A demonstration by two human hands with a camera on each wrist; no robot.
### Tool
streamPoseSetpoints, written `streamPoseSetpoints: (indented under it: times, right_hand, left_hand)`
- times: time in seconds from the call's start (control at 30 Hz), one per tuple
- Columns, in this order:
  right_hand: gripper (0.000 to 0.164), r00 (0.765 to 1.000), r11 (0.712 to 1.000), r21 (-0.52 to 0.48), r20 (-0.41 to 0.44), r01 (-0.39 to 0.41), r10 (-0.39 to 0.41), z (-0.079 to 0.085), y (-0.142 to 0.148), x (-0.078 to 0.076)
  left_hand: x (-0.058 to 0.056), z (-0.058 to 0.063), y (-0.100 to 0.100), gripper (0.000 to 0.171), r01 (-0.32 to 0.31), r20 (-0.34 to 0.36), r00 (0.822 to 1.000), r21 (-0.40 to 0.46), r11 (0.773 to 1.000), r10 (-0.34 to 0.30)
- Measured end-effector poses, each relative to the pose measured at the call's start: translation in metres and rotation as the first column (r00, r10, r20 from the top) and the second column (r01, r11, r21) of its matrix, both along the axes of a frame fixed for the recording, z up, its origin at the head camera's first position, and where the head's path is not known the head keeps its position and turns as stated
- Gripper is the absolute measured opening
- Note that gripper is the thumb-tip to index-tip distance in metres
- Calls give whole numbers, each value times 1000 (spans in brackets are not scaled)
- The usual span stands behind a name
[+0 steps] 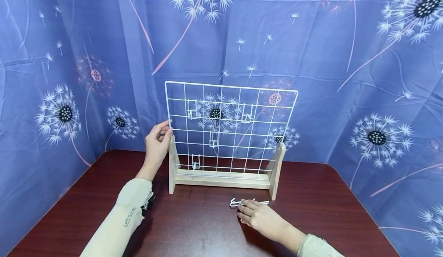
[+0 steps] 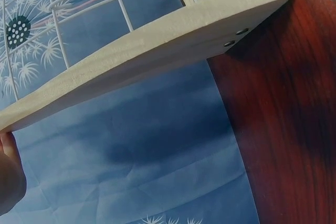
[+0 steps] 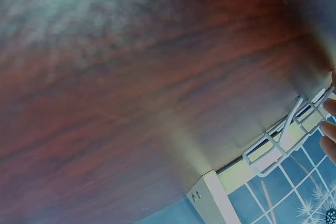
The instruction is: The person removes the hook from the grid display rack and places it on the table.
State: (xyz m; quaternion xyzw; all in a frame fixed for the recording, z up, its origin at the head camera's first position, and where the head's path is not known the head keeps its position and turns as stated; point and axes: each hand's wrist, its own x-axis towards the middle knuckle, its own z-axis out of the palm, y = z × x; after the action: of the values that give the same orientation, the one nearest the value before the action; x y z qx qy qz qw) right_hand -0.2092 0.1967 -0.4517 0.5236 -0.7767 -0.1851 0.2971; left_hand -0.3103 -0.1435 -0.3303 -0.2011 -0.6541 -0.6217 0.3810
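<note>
A white wire grid panel (image 1: 228, 132) stands upright in a pale wooden stand (image 1: 221, 179). My left hand (image 1: 157, 143) pinches the panel's left side wire, just above the stand's left upright; in the left wrist view, part of that hand (image 2: 10, 174) shows at the wooden upright's end. Close over the table in front of the stand, my right hand (image 1: 259, 216) grips a white wire hook (image 1: 236, 202), whose ends stick out past the fingers. The right wrist view shows the hook's bent wire loop (image 3: 265, 156) beside the fingertips (image 3: 328, 148); the palm is out of view.
Several white wire hooks hang on the grid, among them an upper left hook (image 1: 192, 112), an upper right hook (image 1: 247, 116) and a low hook (image 1: 196, 162). The dark red table (image 1: 194, 218) is backed by a blue dandelion-print cloth (image 1: 322, 76).
</note>
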Motion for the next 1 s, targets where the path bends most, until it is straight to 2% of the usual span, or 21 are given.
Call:
streamPoseSetpoints:
  times: [0.4,0.53,0.63,0.73,0.8,1.0]
  right_hand:
    - [27,1000,1000,-9,-17,-11,11,-1,1,2]
    - [27,998,996,-70,-23,-59,57,3,3,1]
    - [25,994,982,-156,-30,-108,105,11,4,-1]
    - [23,991,951,-279,-7,-131,135,21,5,-3]
    - [24,989,919,-376,34,-118,141,27,6,-6]
    - [30,977,777,-629,141,-35,157,46,7,-13]
  left_hand:
    - [0,0,0,28,-4,8,1000,0,1000,4]
    - [1,1,0,28,-8,14,1000,-2,1000,8]
    - [0,1,0,28,-10,15,1000,-3,1000,10]
    - [0,2,1,28,-17,18,1000,-4,1000,17]
    - [0,2,1,28,-19,17,1000,-5,1000,20]
    - [1,0,1,28,-22,17,1000,-12,1000,22]
